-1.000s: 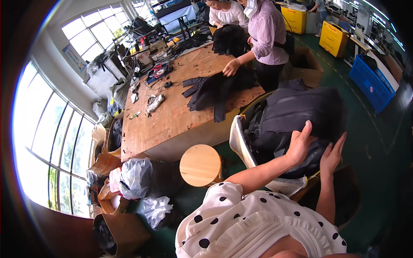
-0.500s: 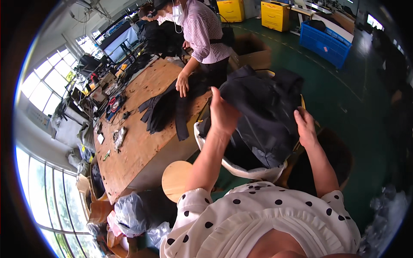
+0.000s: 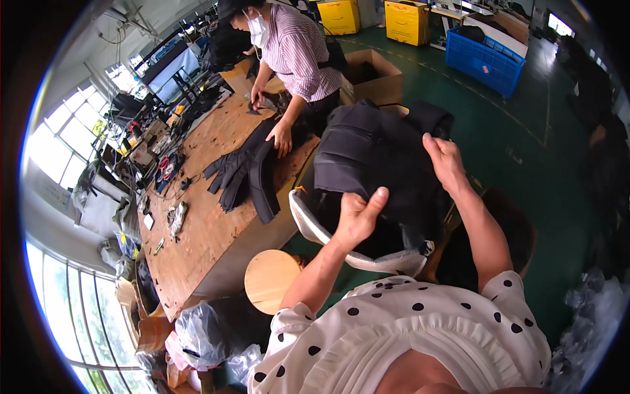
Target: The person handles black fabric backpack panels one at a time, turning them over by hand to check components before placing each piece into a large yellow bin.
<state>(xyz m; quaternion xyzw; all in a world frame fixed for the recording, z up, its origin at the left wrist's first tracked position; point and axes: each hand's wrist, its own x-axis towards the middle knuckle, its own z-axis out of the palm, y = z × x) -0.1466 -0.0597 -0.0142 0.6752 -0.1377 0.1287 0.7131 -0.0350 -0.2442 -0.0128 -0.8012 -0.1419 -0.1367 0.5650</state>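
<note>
A black fabric piece (image 3: 357, 148) with stitched seams, perhaps part of a garment, is spread over a container with a white rim (image 3: 314, 223). My left hand (image 3: 357, 220) is closed on the near edge of the cloth, fingers tucked under it and thumb sticking up. At the right side of the same cloth, my right hand (image 3: 444, 163) pinches its edge, the fingertips partly hidden. More dark cloth lies below in the container.
To the left, a wooden table (image 3: 203, 220) bears black fabric strips (image 3: 246, 167). A co-worker in a striped shirt (image 3: 298, 52) handles them. A round wooden stool (image 3: 272, 282) stands by the table; a blue crate (image 3: 482, 62) and cardboard box (image 3: 377, 82) are farther off.
My left hand has come down to the cloth's near edge and closed on it. The cloth has turned and flattened out. The co-worker's hands have shifted across the strips.
</note>
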